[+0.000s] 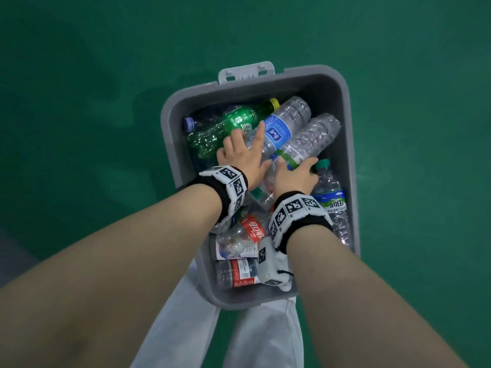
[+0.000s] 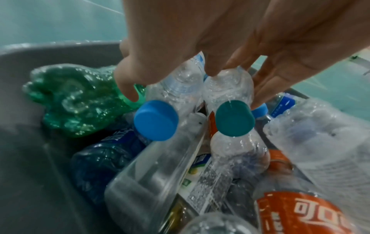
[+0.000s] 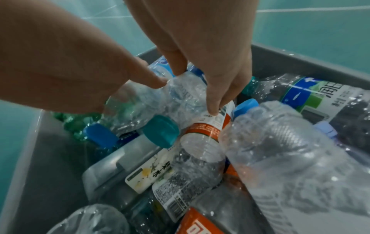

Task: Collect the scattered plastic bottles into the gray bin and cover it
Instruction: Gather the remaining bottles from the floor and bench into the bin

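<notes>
The gray bin [image 1: 348, 134] stands on the green floor, full of plastic bottles. My left hand [image 1: 241, 152] rests on a clear blue-label bottle [image 1: 281, 128]. Its index finger lies straight along the bottle, and the fingertips [image 2: 128, 91] touch the blue-capped bottle [image 2: 178, 82] and a green bottle [image 1: 233, 120]. My right hand [image 1: 296, 175] grips the neck end of a clear green-label bottle [image 1: 310, 139], thumb on one side and fingers [image 3: 216, 102] on the other. That bottle's teal cap [image 3: 162, 133] points toward me. No lid shows in any view.
A pale latch [image 1: 245, 71] sticks up from the bin's far rim. Red-label bottles [image 1: 252, 229] fill the near end, and a large bottle [image 1: 333, 205] lies along the right wall. My light trouser legs [image 1: 265, 335] are against the near rim. Green floor surrounds the bin.
</notes>
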`<state>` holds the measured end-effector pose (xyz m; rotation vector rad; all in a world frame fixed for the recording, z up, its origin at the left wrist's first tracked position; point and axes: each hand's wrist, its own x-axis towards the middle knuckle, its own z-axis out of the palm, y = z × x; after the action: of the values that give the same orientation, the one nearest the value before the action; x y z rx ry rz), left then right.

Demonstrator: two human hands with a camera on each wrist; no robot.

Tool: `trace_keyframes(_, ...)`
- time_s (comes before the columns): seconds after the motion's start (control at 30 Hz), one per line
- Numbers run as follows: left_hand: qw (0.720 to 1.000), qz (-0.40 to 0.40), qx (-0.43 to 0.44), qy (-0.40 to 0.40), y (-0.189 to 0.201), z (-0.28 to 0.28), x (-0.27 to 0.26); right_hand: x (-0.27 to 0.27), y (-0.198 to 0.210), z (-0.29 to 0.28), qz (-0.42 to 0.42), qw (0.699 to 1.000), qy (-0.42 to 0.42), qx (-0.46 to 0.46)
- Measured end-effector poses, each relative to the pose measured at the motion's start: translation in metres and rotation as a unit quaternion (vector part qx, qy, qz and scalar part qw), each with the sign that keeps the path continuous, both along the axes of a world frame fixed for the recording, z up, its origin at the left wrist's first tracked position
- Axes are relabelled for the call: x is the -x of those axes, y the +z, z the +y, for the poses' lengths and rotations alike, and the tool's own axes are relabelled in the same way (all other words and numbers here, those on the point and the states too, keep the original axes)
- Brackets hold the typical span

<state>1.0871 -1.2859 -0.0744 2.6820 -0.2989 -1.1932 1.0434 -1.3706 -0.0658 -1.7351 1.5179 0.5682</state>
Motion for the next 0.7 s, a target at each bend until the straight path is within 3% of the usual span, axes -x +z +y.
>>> trace_keyframes(0.2, 1.000, -0.011, -0.015, -0.007, -0.018, 0.011, -0.001, -0.004, -0.011, 0.011, 0.037, 0.994, 0.099, 0.040)
trace_keyframes(0.4, 0.999, -0.027, -0.006, -0.035, -0.010, 0.024, 0.008, 0.005, -0.008, 0.019, 0.003, 0.994, 0.100, 0.034)
trace_keyframes(0.7, 0.990, -0.056, 0.004, 0.126, 0.029, 0.046, 0.034, 0.036, 0.026, -0.021, -0.014, 0.991, 0.103, 0.089)
